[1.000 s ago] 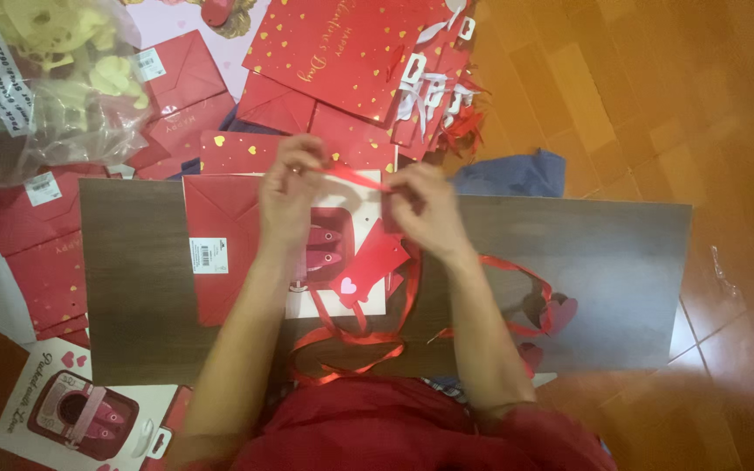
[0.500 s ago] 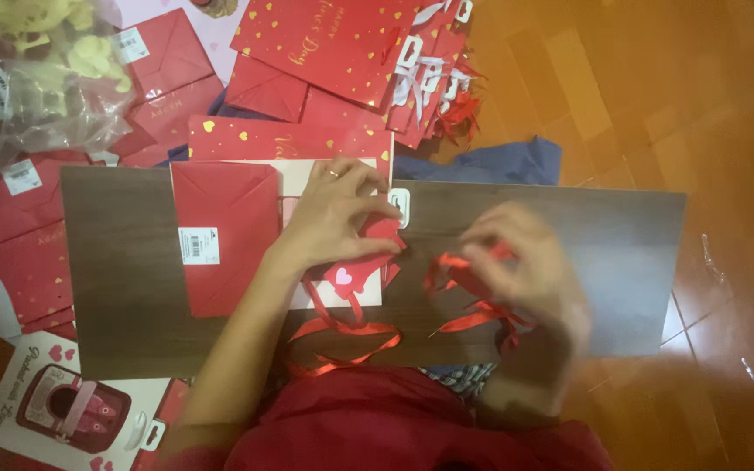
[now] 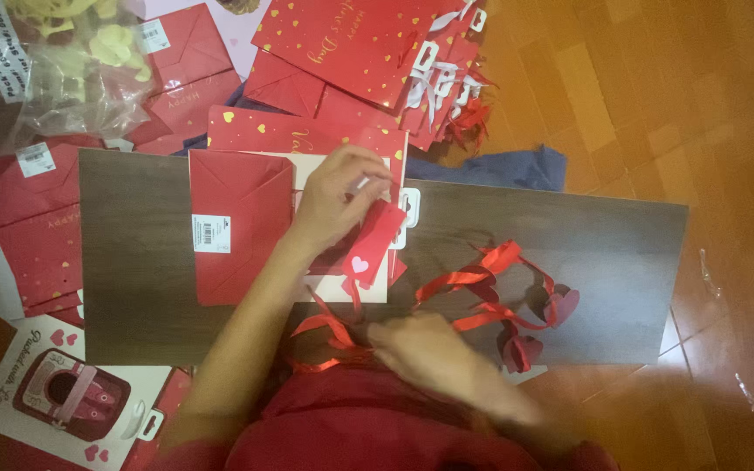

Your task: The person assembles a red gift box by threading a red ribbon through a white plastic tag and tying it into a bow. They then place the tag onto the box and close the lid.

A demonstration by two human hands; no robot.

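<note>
A flat red paper gift bag (image 3: 242, 222) with a white barcode sticker lies on a dark wooden board (image 3: 586, 227). My left hand (image 3: 333, 196) rests on the bag's right end, fingers pinched at its top edge above a red tag with a pink heart (image 3: 370, 249). My right hand (image 3: 425, 349) is blurred at the board's near edge, its fingertips closed on a strand of red ribbon (image 3: 333, 336). More red ribbon with heart-shaped tags (image 3: 503, 292) lies loose on the board to the right of both hands.
Stacks of red gift bags with gold hearts (image 3: 351, 39) lie beyond the board, more red bags (image 3: 32, 222) at left. A clear plastic bag of yellow items (image 3: 80, 61) sits top left, a blue cloth (image 3: 503, 166) behind the board, a white carded package (image 3: 63, 397) bottom left.
My right hand has left the loose ribbon on the right and come down to the near edge by the ribbon under the bag. My left hand stays on the bag.
</note>
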